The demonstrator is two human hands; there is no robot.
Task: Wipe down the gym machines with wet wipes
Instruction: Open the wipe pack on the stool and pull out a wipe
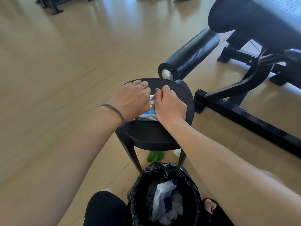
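A blue and white wet wipe pack [147,115] lies on a round black stool [177,98] in front of me. My left hand [132,99] holds the pack from the left, fingers curled over it. My right hand [168,104] pinches at the pack's top, where a bit of white shows between the two hands. Most of the pack is hidden under my hands. A black gym bench [254,18] with a foam roller pad [190,54] stands at the right.
A bin lined with a black bag [164,193], holding used wipes and plastic, stands on the floor just below the stool. A green cloth [154,156] lies under the stool. The bench's black steel frame [244,115] runs along the floor to the right. Another machine's base [52,5] stands far left.
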